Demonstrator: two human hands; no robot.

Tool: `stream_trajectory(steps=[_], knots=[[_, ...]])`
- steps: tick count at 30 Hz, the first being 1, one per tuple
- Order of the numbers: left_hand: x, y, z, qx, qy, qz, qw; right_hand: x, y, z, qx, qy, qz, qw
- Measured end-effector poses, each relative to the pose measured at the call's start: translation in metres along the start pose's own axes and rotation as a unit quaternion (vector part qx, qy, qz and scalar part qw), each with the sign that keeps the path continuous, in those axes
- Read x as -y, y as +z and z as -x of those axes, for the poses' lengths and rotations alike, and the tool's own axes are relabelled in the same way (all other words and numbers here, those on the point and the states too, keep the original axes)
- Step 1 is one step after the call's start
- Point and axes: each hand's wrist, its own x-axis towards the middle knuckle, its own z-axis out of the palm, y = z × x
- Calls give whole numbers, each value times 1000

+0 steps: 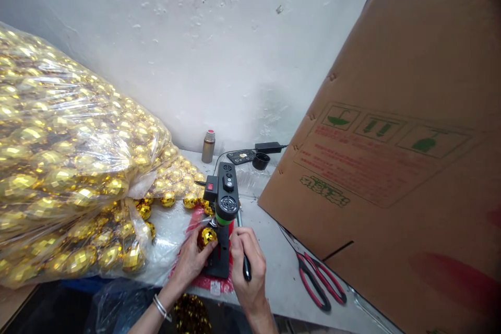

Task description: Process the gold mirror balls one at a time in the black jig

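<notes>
My left hand (192, 254), with bracelets at the wrist, pinches a gold faceted bauble (206, 238) between thumb and fingers. The bauble sits under the head of a small black bench machine (227, 193), which has a green ring and a red switch. My right hand (250, 261) is closed round the lever (247, 267) on the machine's right side; its black grip end shows below the fingers. Whether the bauble touches the machine's tip is hard to make out. Several loose gold baubles lie behind my left hand.
A big clear bag of gold baubles (66, 167) fills the left. A large cardboard box (391, 115) stands at the right, with red-and-black scissors (321, 279) beside it. Along the wall are a small bottle (209, 147), a phone (240, 156), a black cup (260, 161) and a power adapter (268, 147).
</notes>
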Motion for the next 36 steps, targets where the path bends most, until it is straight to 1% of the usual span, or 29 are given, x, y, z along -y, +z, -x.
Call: stream_trajectory(steps=[4,7,11,13,15,17,23,26,30,33,36], knots=[[-6,-2,-3,16,56,-37,998,0,0,0,-4,-2,-2,1000],[-7,-3,-6,29,86,-60,994,1,0,0,-4,-1,1,1000],[-7,-3,-6,67,113,-112,985,0,1,1,3,13,-1,1000],[-6,-3,-5,81,141,-146,976,0,1,1,4,18,-5,1000],[-4,-2,-6,75,169,-178,966,0,0,1,5,20,-7,1000],[0,0,-8,66,182,-201,960,0,-1,1,5,19,-5,1000],[8,1,-12,89,175,-205,959,-1,-1,4,7,4,6,1000],[7,2,-10,88,171,-206,960,-6,0,10,7,-6,7,1000],[6,2,-10,99,161,-208,960,-16,5,18,-11,-24,6,1000],[4,2,-10,102,159,-201,961,-21,9,23,-29,-27,11,999],[1,1,-10,107,152,-194,963,-23,11,27,-32,-24,5,999]])
